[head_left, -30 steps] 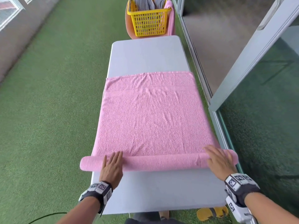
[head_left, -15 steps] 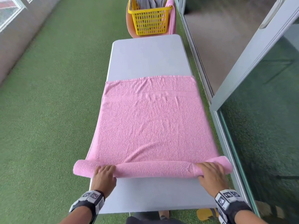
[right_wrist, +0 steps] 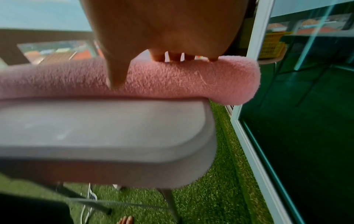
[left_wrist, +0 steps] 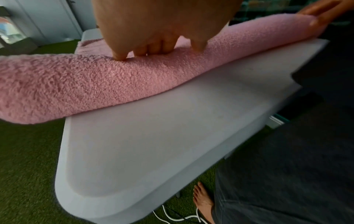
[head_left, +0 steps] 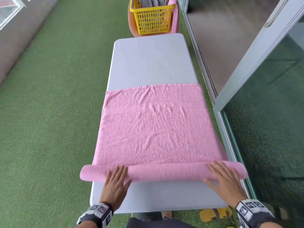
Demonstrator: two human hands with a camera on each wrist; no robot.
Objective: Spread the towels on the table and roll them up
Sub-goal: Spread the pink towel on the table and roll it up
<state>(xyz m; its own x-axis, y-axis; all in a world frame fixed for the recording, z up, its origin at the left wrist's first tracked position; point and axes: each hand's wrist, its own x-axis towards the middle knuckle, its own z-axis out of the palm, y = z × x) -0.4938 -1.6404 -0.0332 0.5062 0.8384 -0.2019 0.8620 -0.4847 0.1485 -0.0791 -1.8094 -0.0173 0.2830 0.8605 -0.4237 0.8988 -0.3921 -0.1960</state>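
We see a pink towel (head_left: 156, 129) spread on the grey table (head_left: 153, 63), its near end rolled up. Our left hand (head_left: 115, 185) and right hand (head_left: 223, 181) press flat on the roll, fingers straight, gripping nothing.

Your left hand (head_left: 115, 183) covers part of the rolled near edge of the pink terry towel (head_left: 156, 129), and in the left wrist view your palm hides most of your fingers (left_wrist: 120, 56). Your right hand (head_left: 223, 181) covers the roll near its other end. The yellow plastic lattice basket (head_left: 152, 18) is cut off by the top edge, so you cannot tell what the grey cloth inside it is. The right wrist view is motion-blurred.
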